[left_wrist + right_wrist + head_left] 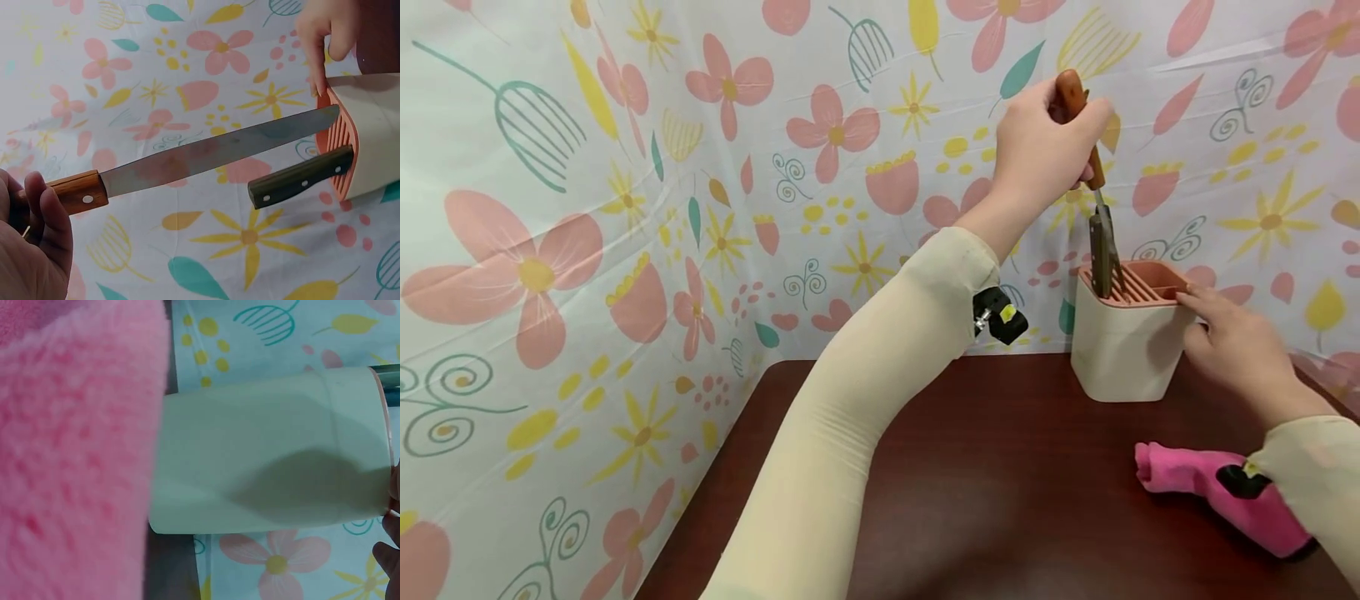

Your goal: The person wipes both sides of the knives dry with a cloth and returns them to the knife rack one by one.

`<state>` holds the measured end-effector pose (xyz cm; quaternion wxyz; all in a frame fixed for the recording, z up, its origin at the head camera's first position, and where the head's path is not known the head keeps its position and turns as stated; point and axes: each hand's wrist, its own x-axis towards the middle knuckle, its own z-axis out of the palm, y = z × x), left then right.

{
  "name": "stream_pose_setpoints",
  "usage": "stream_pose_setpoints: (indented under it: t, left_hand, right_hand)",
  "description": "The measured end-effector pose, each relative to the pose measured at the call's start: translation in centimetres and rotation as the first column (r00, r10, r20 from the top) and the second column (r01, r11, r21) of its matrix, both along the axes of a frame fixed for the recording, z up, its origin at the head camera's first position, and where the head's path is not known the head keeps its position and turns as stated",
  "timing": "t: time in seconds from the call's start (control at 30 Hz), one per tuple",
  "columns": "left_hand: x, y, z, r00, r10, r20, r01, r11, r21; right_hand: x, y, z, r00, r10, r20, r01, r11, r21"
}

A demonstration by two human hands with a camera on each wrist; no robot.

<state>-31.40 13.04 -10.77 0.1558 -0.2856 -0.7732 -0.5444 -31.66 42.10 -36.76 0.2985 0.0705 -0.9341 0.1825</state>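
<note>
My left hand (1048, 146) grips the brown wooden handle of a knife (219, 147), raised above a white knife holder (1123, 350) with a pink slotted top. The blade slants down, its tip at the slots; how far in it reaches is unclear. Beside it, a second knife with a dark riveted handle (303, 178) stands in the slots, its blade hidden. My right hand (1240, 350) touches the holder's right rim with an extended finger. Only some right fingertips (389, 553) show at the edge of the right wrist view.
A pink fluffy cloth (1210, 483) lies on the dark brown table (985, 500), below my right wrist. It fills the left of the right wrist view. Behind and left of the table hangs a flower-patterned curtain (835, 250), close to the holder.
</note>
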Motion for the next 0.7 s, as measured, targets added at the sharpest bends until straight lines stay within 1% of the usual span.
stream_pose_setpoints:
  t: [0.2,0.37,0.47,0.6,0.7]
  left_hand:
    - [-0.4,1.6,-0.5,1.000,0.001,0.010,-0.001,1.000,-0.022]
    - [-1.3,2.4,-1.4,1.000,0.022,-0.001,-0.022,0.998,-0.052]
    - [-2.0,2.9,-2.1,0.999,0.035,-0.003,-0.035,0.998,-0.059]
    - [-2.8,3.5,-2.9,0.998,0.048,0.034,-0.047,0.998,-0.044]
    - [-3.2,4.0,-3.2,0.996,0.069,0.052,-0.067,0.997,-0.040]
  right_hand:
    - [-0.1,-0.3,-0.3,0.999,-0.036,-0.031,0.035,0.999,-0.034]
    - [-0.2,-0.6,-0.4,0.994,-0.065,-0.087,0.060,0.996,-0.063]
    - [-0.3,-0.7,-0.5,0.992,-0.072,-0.102,0.064,0.994,-0.084]
    - [-0.3,-0.7,-0.6,0.992,-0.075,-0.102,0.065,0.993,-0.101]
    - [-0.4,-0.6,-0.6,0.992,-0.077,-0.095,0.068,0.993,-0.100]
